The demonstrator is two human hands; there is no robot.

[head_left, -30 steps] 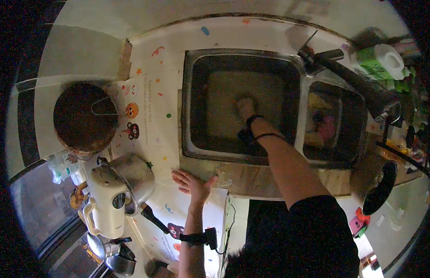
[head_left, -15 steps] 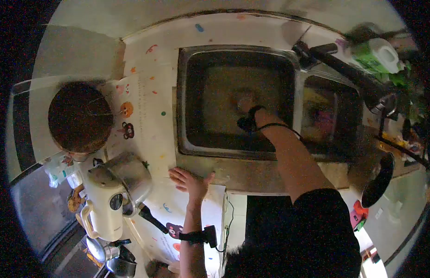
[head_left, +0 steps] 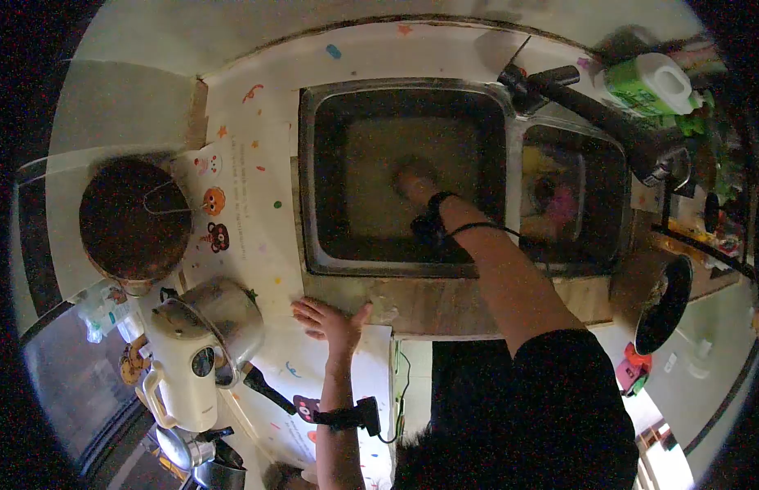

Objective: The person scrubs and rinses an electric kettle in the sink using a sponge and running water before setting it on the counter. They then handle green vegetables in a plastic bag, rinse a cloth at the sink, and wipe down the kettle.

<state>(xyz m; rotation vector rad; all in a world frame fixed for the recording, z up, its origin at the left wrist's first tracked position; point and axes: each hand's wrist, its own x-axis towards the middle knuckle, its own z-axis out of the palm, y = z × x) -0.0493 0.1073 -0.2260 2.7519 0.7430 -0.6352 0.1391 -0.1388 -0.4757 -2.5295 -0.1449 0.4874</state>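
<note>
My left hand [head_left: 331, 325] rests with spread fingers at the counter edge [head_left: 355, 298], just below the left front corner of the large sink basin [head_left: 306, 180]. A black strap with a small device circles that wrist. My right arm reaches into the large basin, which holds murky water. My right hand [head_left: 415, 181] is in the water near the drain area; its fingers are hidden, and whatever it touches cannot be made out. A dark band with a black device is on the right wrist. The small basin [head_left: 623, 196] on the right holds a pink item [head_left: 562, 204] and something yellowish.
A black faucet [head_left: 592, 110] spans the sink's back right, beside a green-and-white jug [head_left: 647, 84]. Left stand a large dark round pot [head_left: 134, 220], a glass-lidded pot [head_left: 232, 314] and a cream kettle [head_left: 181, 376]. A dark pan [head_left: 664, 304] sits at right.
The whole view has shifted, so the sink and counter appear further left. My right hand stays in the water and my left hand stays at the counter edge, with little visible movement.
</note>
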